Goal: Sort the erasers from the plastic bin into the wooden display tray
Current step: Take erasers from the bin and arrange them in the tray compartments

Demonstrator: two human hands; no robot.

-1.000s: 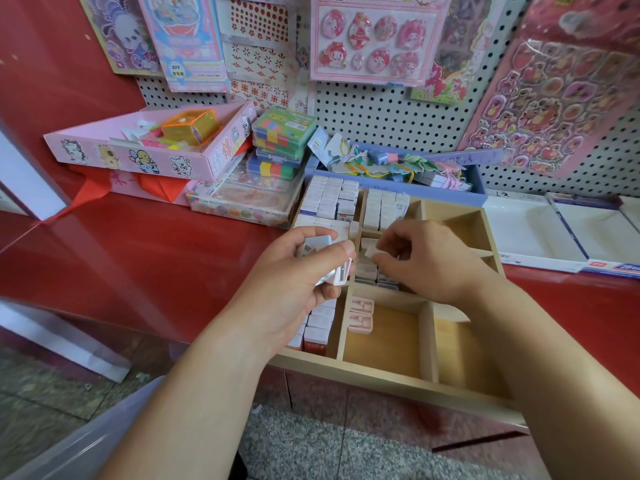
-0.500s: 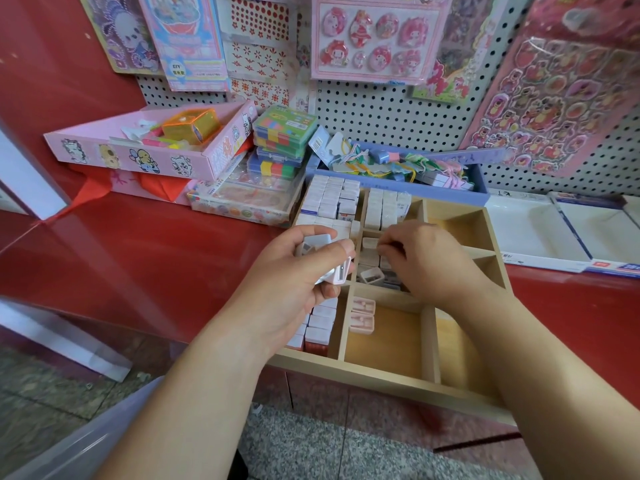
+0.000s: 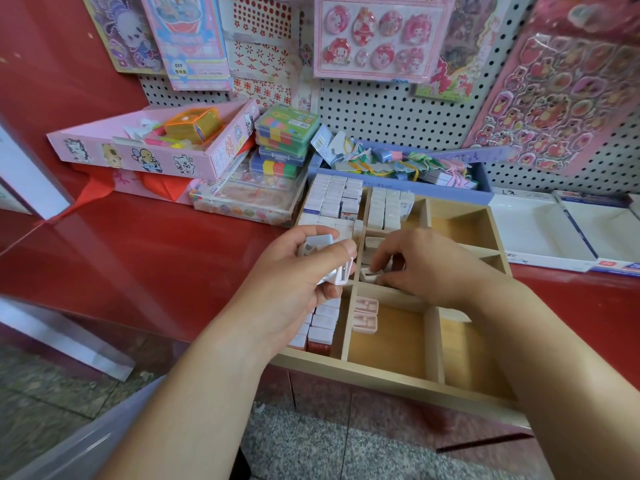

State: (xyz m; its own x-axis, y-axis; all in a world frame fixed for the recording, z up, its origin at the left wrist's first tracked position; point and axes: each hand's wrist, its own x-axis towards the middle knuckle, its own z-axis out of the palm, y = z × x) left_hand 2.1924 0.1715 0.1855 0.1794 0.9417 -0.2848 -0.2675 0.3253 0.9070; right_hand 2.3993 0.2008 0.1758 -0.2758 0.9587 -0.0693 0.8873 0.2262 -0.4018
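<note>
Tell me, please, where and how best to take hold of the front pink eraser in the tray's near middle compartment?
Probably from above, on its right end. The front pink eraser lies flat, left end against the divider and the other pink eraser behind it, so only the right end and front edge look free. Tip that end up, then pinch the faces.

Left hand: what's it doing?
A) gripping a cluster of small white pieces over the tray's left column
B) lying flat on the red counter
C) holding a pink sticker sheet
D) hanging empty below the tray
A: the left hand has its fingers and thumb curled round several small white pieces, held above the left column of the wooden tray.
</note>
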